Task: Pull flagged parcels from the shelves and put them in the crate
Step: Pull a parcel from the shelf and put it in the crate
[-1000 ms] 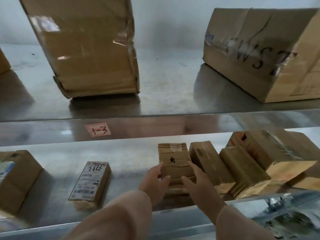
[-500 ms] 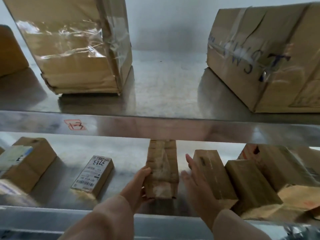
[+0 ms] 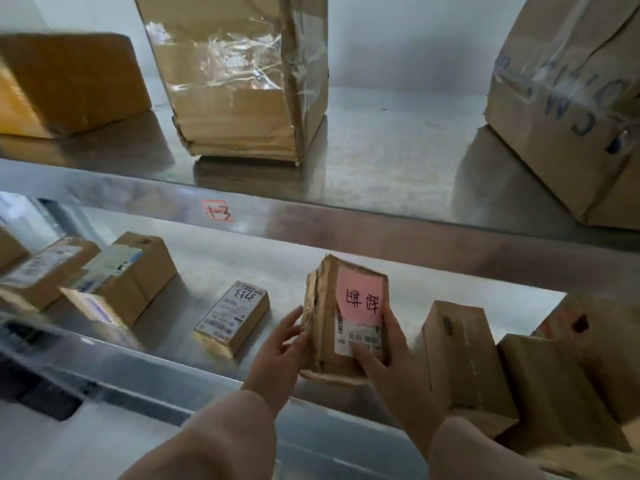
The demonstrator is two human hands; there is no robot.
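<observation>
A small worn cardboard parcel [image 3: 323, 327] is held upright above the lower metal shelf [image 3: 221, 265]. Its near face carries a pink note [image 3: 362, 296] with handwritten characters, above a white barcode label. My left hand [image 3: 277, 355] grips the parcel's left edge. My right hand [image 3: 388, 358] holds its right side, with the thumb lying across the barcode label. No crate can be made out in this view.
Further small parcels lie on the lower shelf: a labelled one [image 3: 233, 317] to the left, two more [image 3: 121, 282] beyond it, and several brown boxes [image 3: 464, 355] crowded on the right. The upper shelf [image 3: 381, 154] holds three large cartons; its front lip bears a tag "1-3" [image 3: 217, 210].
The parcel was lifted off the shelf and turned, so its face with the pink note now points at me. My right hand has closed on it. The view has shifted left.
</observation>
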